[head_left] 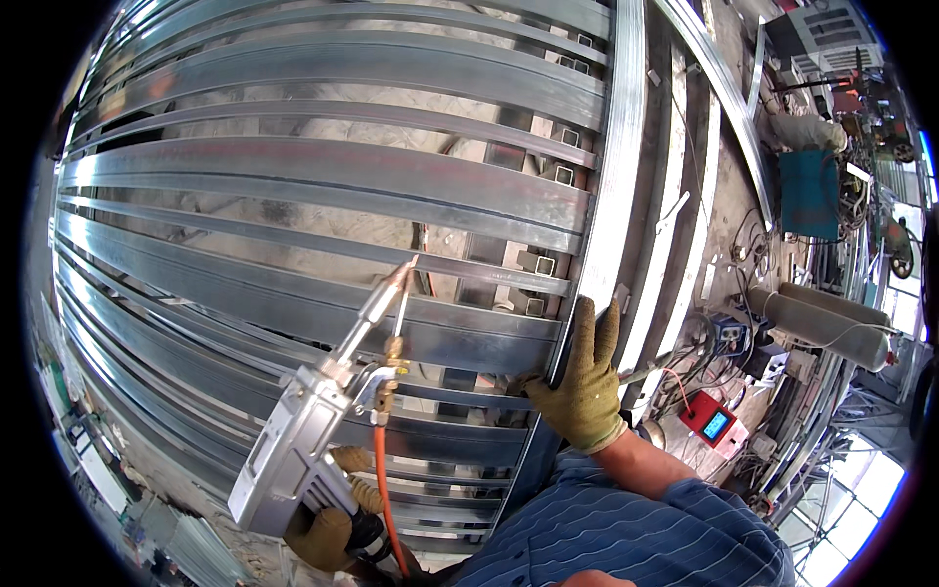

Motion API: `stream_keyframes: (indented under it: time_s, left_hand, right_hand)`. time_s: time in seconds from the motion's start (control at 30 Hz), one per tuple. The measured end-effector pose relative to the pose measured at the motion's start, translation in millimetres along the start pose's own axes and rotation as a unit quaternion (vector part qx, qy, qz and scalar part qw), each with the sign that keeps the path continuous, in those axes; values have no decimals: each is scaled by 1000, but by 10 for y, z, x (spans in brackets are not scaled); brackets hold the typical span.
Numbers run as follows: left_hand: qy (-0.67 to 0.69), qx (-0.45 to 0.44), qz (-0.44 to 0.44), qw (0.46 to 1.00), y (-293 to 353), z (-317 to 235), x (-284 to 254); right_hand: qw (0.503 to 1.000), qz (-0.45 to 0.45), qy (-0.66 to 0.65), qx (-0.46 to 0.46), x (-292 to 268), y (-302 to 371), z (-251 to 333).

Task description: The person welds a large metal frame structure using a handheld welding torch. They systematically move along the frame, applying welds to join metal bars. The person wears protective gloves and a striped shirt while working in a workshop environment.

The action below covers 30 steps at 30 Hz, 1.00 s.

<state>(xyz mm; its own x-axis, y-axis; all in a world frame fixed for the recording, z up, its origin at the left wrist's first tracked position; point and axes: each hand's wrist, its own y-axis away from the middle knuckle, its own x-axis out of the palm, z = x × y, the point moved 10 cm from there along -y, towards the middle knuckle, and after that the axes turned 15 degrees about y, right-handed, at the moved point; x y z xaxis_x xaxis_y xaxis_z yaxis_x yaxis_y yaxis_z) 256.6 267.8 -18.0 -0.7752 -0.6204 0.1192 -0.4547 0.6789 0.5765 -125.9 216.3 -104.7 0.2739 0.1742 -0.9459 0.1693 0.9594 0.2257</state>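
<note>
Welding gun (289,455) was over the steel bars (391,186) | left hand (323,540): fingers curled round its rear | right hand (579,386): fingers spread on end rail (614,186) | gun looked heavy, rigid — best gripped rearward, clear of nozzle (401,275)

It looked like a metalworking workshop: a broad steel frame (342,176) of parallel bars (391,59) lay there, a metal tool (293,450) with an orange hose (382,479) was above that frame, and to the frame's right were metal strips (722,83), gas cylinders (822,328), a teal box (810,194), cables (751,247) and a red unit (697,410) with a lit screen (716,425)
</note>
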Motion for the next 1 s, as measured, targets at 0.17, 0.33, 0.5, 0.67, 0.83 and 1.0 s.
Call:
stream_keyframes:
  time_s: [0.17,0.33,0.5,0.67,0.83,1.0]
  left_hand:
    - [-5,-75,74,994,-93,314,154]
    - [36,-63,319,945,110,538,821]
    - [-70,-37,386,919,259,726,979]
    - [-63,-68,392,915,305,771,1095]
    - [-96,-82,399,908,312,848,1194]
    - [-131,-62,400,905,322,806,1255]
  right_hand:
    - [999,18,-14,38,106,35,-87]
    - [990,14,-137,29,200,252,-126]
    - [897,-76,-433,39,726,791,-179]
    - [874,-21,-480,69,686,764,-109]
    - [858,-19,-505,90,746,784,-128]
    - [884,-20,-458,96,952,837,-302]
